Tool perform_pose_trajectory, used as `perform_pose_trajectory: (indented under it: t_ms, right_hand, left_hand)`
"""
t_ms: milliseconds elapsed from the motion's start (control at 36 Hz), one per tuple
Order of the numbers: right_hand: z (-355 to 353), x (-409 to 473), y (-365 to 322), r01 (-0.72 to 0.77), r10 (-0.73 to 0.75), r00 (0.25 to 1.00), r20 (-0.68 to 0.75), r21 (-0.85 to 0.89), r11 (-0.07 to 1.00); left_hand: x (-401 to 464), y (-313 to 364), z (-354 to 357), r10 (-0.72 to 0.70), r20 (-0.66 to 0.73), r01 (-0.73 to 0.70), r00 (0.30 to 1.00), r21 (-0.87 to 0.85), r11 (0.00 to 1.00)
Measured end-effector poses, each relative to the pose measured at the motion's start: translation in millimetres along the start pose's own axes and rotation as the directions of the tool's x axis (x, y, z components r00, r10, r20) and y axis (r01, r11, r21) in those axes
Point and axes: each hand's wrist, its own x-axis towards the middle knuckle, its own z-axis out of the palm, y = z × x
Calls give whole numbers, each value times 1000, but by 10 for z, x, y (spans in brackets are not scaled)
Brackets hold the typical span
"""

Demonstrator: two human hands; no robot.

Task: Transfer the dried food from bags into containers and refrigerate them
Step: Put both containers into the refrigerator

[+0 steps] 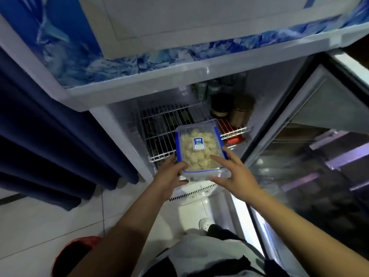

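Observation:
A clear plastic container (199, 150) with blue clip latches and a blue-and-white label on its lid holds pale dried food pieces. It sits at the front edge of a white wire shelf (159, 124) inside the open fridge. My left hand (171, 172) grips the container's near left corner, thumb on the lid. My right hand (233, 172) touches its near right side, with one straight finger lying on the lid and the thumb under the near edge.
Dark jars (219, 106) and a tan jar (241, 110) stand at the back right of the shelf, above something red (233, 138). The glass fridge door (311, 156) stands open at right. A blue curtain (50, 146) hangs at left. A red object (73, 254) lies on the tiled floor.

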Motion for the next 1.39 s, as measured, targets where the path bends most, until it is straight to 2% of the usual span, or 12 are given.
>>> perform_pose_trajectory:
  t_ms: [222,333,417,500,583,667,722,833,917,1028,1167,1389]
  right_hand:
    - [-75,477,468,134,-126,991,51,-187,973]
    - [-21,543,720,163,-171,985,-24,-195,967]
    - [25,608,876,169,-186,981,-60,-217,961]
    - [27,698,989,183,-205,976,-66,-251,951]
    - [24,810,1001,187,-223,969,-106,-273,944]
    - [4,965,924,168,-203,973,-105,-271,948]
    - [-29,1072,877,140,-163,985,-62,-282,949]
    - [-66,1162,877,90,-98,995,-9,-314,945]
    - [-43,1041,958,101,-100,995,21,-372,923]
    - [1,952,1046,81,-3,986,166,-463,883]
    - [-72,1211,1029,122,0,969,245,-483,867]
    - [-147,1528,991,85,109,943,316,-542,836]
  left_hand:
    - [460,33,399,-73,-107,66,992,-60,996]
    - [632,-39,588,-44,-135,37,990,-51,998]
    - [687,-85,715,67,-188,-61,980,36,997]
    - [639,-224,803,274,-153,-240,950,208,948]
    - [603,-398,818,448,-56,-356,892,522,775]
    - [610,-467,805,561,69,-375,825,810,451]
    - [624,-475,780,566,125,-334,815,899,282]
    - [645,-528,698,471,149,-249,870,956,158]
    - [675,-521,662,437,144,-223,888,965,136]
    - [725,-490,662,434,138,-233,890,957,174]
    - [811,-384,678,416,111,-208,902,959,194]
    - [1029,-157,780,334,38,-74,942,993,95]
